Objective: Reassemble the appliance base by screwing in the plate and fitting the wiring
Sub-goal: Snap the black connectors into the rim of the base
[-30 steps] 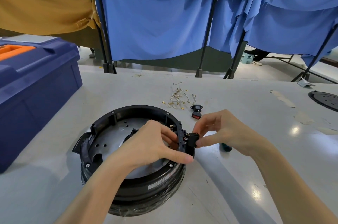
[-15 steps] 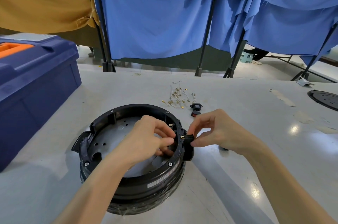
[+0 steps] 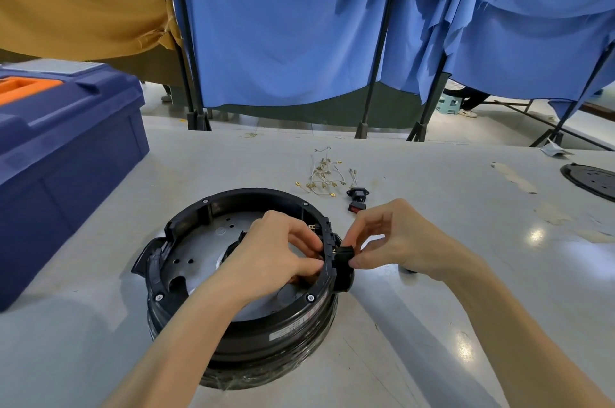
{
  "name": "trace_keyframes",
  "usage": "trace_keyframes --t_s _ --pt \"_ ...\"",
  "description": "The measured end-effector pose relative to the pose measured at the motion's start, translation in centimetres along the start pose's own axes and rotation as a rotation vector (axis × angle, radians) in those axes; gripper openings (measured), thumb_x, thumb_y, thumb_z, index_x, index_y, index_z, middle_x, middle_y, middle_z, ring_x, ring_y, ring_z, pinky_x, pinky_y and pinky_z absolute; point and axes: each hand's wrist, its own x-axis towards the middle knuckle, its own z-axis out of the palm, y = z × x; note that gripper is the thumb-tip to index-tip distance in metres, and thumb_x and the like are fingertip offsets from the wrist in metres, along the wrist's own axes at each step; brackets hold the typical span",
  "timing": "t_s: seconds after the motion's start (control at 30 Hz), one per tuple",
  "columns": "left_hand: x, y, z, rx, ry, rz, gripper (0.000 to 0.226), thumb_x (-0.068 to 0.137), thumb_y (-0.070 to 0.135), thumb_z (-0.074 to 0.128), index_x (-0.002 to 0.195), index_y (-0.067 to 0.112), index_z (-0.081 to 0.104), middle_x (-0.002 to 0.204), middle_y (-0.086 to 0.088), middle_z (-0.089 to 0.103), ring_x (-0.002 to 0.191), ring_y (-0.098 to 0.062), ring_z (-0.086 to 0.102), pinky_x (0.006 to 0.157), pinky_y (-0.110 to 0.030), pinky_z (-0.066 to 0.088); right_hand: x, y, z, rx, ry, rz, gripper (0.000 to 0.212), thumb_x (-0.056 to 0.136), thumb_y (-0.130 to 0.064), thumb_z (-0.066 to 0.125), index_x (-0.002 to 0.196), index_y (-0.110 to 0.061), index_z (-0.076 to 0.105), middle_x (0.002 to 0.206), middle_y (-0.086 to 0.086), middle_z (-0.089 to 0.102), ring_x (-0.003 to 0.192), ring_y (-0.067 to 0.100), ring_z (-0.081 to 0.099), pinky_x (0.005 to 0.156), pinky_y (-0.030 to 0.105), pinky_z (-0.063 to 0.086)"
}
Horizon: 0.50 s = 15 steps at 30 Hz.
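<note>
On my far left a big blue toolbox point(image 3: 66, 154) sits on the grey table point(image 3: 432, 324). Next comes the round black base point(image 3: 286, 327). It lies flat in front of me with its open side up, so I can see the shiny plate point(image 3: 203, 241) down inside. My left hand point(image 3: 269, 251) reaches into the base, and its curled fingers pinch the right wall from the inside. Further back lies a little heap of wires point(image 3: 324, 174) with gold ends, not fitted yet. Then comes the black socket point(image 3: 342, 252), sitting in a gap in the right wall of the base. My right hand point(image 3: 399, 237) pinches it from the outside with thumb and fingers.

I think I am pushing the socket into its hole. To do it well I should hold the wall firm with my left hand. I should push straight, not crooked, and go softly until it sits flat with the wall. I must not bend its small metal legs.

The socket's long way runs sideways through the wall. Its legs point left, into the base, and its face points right, at my right hand. Far right lies a round black lid point(image 3: 592, 179)
</note>
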Motion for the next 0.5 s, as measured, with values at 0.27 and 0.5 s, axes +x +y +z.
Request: trace_keyframes --t_s 0.27,0.5 --pt "-0.16 0.18 0.21 -0.061 0.003 -0.007 0.014 0.072 0.007 0.082 0.08 0.013 0.073 0.062 0.005 0.068 0.048 -0.005 0.06 0.055 -0.021 0.053 0.05 -0.24 0.08 -0.027 0.016 -0.001 0.017 0.07 0.008 0.078 0.081 -0.006 0.075 0.079 0.006 0.074 0.076 0.017 0.069 0.077 0.035 0.06" --pt "-0.18 0.28 0.23 -0.061 0.009 -0.006 0.015 0.072 0.007 0.082 0.081 0.013 0.072 0.071 0.0 0.071 0.053 -0.019 0.062 0.061 -0.039 0.061 0.04 -0.37 0.06 -0.056 0.001 0.011 0.017 0.069 0.003 0.079 0.08 -0.01 0.077 0.078 0.007 0.074 0.073 0.017 0.07 0.075 0.031 0.06"
